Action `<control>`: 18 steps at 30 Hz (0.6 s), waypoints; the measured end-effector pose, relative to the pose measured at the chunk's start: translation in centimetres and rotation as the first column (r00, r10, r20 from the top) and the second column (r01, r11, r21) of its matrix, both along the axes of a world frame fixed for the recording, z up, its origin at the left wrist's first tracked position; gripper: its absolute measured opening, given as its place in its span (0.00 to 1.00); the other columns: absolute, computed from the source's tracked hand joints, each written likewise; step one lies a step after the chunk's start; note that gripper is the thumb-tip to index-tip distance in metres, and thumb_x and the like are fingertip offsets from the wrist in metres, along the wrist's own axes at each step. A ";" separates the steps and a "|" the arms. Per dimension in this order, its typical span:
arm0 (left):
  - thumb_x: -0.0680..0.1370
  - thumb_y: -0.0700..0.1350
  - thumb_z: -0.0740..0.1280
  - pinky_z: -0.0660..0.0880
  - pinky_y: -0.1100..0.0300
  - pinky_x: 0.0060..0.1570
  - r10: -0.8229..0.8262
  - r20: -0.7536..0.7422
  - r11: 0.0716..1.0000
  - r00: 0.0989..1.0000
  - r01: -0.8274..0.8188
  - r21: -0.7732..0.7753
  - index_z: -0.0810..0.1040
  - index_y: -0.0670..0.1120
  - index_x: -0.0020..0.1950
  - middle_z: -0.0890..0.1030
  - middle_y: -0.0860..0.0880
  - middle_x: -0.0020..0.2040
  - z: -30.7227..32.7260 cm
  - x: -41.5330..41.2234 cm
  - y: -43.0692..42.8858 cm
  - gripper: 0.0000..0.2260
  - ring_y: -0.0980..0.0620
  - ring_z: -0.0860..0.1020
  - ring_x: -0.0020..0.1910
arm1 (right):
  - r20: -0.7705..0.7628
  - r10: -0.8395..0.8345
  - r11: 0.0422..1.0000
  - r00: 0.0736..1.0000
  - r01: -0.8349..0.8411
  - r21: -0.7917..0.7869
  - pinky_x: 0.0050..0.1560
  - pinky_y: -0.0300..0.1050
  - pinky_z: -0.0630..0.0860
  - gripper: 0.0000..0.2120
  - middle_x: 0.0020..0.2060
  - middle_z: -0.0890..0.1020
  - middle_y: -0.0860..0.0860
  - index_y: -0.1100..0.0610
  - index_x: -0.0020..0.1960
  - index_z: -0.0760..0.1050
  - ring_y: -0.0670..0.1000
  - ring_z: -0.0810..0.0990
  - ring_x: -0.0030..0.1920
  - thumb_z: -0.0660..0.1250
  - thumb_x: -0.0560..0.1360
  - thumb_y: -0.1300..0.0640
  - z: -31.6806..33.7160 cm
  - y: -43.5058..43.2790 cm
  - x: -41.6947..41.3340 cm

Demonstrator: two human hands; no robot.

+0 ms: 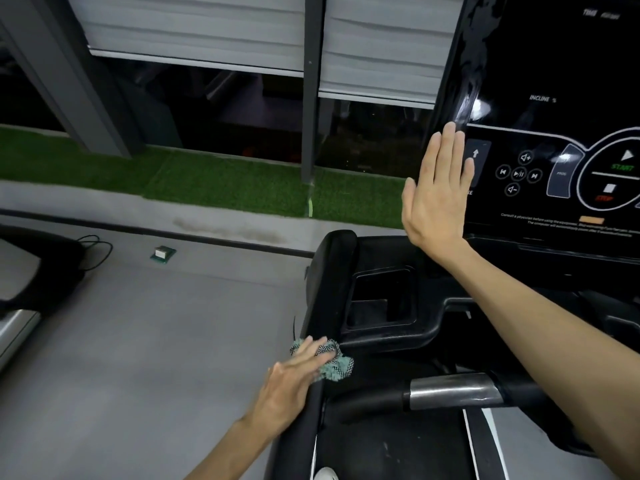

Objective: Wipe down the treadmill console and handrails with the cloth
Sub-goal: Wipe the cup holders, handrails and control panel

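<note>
Head view: left hand (294,372) presses a crumpled checkered cloth (334,363) on the black handrail (311,403), fingers flat. Right hand (438,192), fingers spread wide, rests against the glossy console (554,98), cut off at right.

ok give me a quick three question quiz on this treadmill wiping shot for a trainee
1. Multiple choice: which of the hands presses the crumpled teal and checkered cloth? A) left hand B) right hand C) both
2. True or false: the right hand lies flat and open at the left edge of the glossy black treadmill console.
3. Fill in: the cloth sits on the black left ____, just below the black square cup holder.

Key: 1 A; 2 true; 3 handrail
</note>
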State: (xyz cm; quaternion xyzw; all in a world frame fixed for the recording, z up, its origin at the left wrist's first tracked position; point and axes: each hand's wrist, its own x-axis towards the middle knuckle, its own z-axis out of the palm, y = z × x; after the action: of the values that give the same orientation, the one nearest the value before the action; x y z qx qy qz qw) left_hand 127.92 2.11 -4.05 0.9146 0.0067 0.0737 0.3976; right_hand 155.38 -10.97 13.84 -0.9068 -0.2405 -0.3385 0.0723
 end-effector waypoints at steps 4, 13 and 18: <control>0.78 0.38 0.61 0.64 0.57 0.70 -0.010 0.041 0.999 0.999 0.012 -0.041 0.72 0.57 0.68 0.68 0.59 0.70 -0.3 2.2 1.0 0.21 0.55 0.64 0.72 | 0.003 0.010 1.000 1.000 -0.010 0.005 0.75 0.57 0.45 0.32 0.77 0.48 0.62 0.64 0.78 0.44 0.60 0.45 0.77 0.53 0.80 0.55 0.1 0.0 0.0; 0.82 0.39 0.62 0.62 0.52 0.71 0.041 -0.038 0.997 0.998 -0.038 0.062 0.75 0.53 0.69 0.68 0.57 0.72 1.4 8.2 0.8 0.17 0.60 0.59 0.73 | 0.017 -0.001 1.000 1.000 0.001 -0.007 0.75 0.57 0.46 0.32 0.77 0.48 0.62 0.65 0.78 0.44 0.60 0.46 0.77 0.53 0.80 0.54 0.0 0.2 0.1; 0.76 0.36 0.67 0.74 0.52 0.60 0.021 0.106 0.998 0.994 -0.027 0.055 0.77 0.56 0.63 0.69 0.62 0.67 0.7 2.2 -0.3 0.20 0.58 0.65 0.69 | 0.014 0.009 1.000 1.000 -0.009 -0.001 0.75 0.57 0.45 0.32 0.77 0.48 0.62 0.64 0.78 0.44 0.60 0.45 0.77 0.53 0.80 0.55 0.0 -0.1 0.1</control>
State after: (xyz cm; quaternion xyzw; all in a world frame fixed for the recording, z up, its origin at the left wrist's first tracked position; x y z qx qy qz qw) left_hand 130.12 1.84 -3.36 0.9201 -0.0051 0.1267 0.3706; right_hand 155.46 -11.08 13.82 -0.9034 -0.2451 -0.3445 0.0715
